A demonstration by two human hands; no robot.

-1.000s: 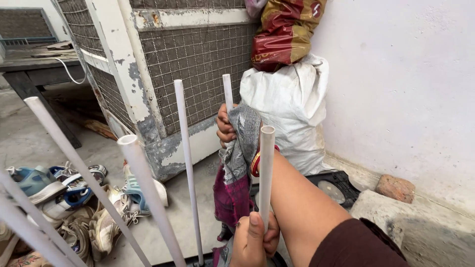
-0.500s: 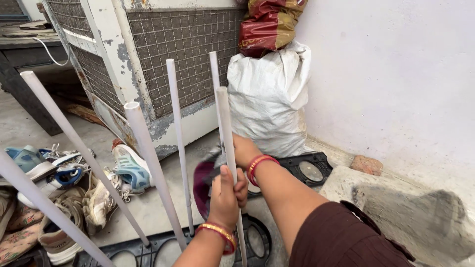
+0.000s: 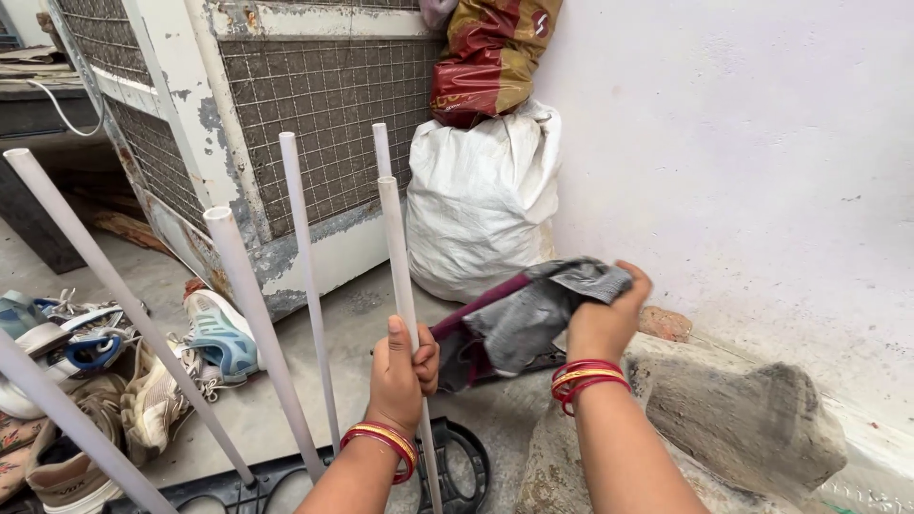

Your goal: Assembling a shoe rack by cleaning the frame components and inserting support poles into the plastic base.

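Note:
My left hand grips a thin white upright pipe around its middle. My right hand holds a crumpled grey and maroon cloth, raised to the right of that pipe and apart from it. Both wrists wear red and gold bangles. Several more white pipes stand tilted to the left, their lower ends set in a black plastic base on the floor.
A full white sack with a red and gold bag on top leans against a white wall. A rusty mesh-panelled metal box stands behind. Shoes lie at left, rough stones at right.
My right hand has pulled the cloth off the pipe and swung it out to the right. My left hand keeps its hold on the pipe. The camera view has shifted slightly.

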